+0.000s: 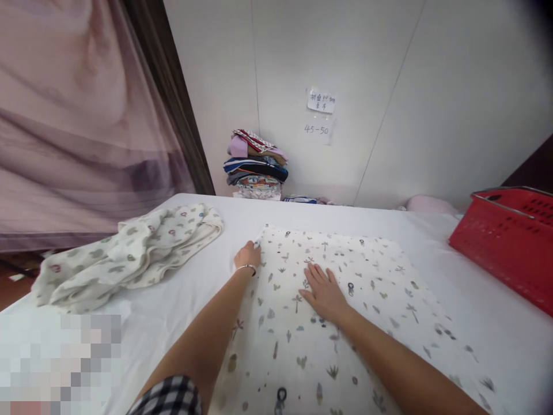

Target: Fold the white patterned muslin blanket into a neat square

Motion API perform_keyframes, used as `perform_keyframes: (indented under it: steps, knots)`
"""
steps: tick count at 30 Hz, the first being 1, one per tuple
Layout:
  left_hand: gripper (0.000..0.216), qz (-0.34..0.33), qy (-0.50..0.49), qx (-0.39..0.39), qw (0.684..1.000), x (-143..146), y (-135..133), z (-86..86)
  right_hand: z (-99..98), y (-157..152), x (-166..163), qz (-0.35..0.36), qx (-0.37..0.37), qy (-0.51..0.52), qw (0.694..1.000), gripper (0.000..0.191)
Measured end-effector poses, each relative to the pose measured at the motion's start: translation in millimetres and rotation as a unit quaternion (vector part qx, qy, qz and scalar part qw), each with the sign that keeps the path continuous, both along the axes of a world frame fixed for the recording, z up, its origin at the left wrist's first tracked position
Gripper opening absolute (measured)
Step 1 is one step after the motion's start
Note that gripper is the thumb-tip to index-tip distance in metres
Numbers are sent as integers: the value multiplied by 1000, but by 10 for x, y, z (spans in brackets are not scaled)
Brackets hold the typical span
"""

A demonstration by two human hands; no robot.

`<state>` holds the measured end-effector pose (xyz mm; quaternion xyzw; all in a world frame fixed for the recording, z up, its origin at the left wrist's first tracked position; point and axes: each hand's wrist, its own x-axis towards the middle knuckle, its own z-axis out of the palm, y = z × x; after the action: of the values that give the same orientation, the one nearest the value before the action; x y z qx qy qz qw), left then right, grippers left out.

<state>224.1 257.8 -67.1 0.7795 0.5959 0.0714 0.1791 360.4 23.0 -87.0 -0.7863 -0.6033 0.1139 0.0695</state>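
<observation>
Head camera, looking forward and down: I see two bare arms reaching from the bottom of the view over a white-covered table (436, 259). Spread across its middle, and running out of view at the bottom, is a printed cloth (311, 346), pale cream with small palm trees, cacti, leaves and other little motifs; it lies mostly flat. The left hand (247, 257) is at the cloth's left edge, near the far left corner, its fingers curled in; I cannot tell from here whether they pinch the fabric or only press beside it. A thin bracelet (247, 267) circles that wrist, and a black-and-white checked sleeve (168, 397) shows higher up the arm. The right hand (325, 293) is open, palm down with fingers spread, resting on the cloth and grasping nothing that I can see. To the left, apart from the cloth, a second patterned fabric (133, 253) lies in a loose, crumpled heap. On the right side stands a red basket (496, 242) with perforated walls and a metal handle. Beyond the table's far edge, a stack of folded textiles (257, 167) rises against a pale wall (216, 69), which carries two handwritten paper notes (321, 102), the lower reading "45-50". A pink curtain (86, 115) hangs at the far left.
</observation>
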Motion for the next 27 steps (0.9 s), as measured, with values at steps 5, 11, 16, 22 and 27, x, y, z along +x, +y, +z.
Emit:
perform_keyframes:
  steps: [5,11,16,22,27]
  knots:
    - [44,-13,3,8,1000,-17,12,14,99,71,-58,24,-12,41,999,78]
    - [39,-22,37,29,999,25,84,13,186,109,-177,79,-13,80,994,78]
    - [41,-39,71,26,996,28,101,28,346,-78,254,34,1,89,995,75]
    - [43,-53,83,24,995,45,110,7,161,-463,989,-185,-60,-22,981,83]
    - [46,-43,80,22,996,35,160,7,129,-507,1275,-184,-64,22,981,80]
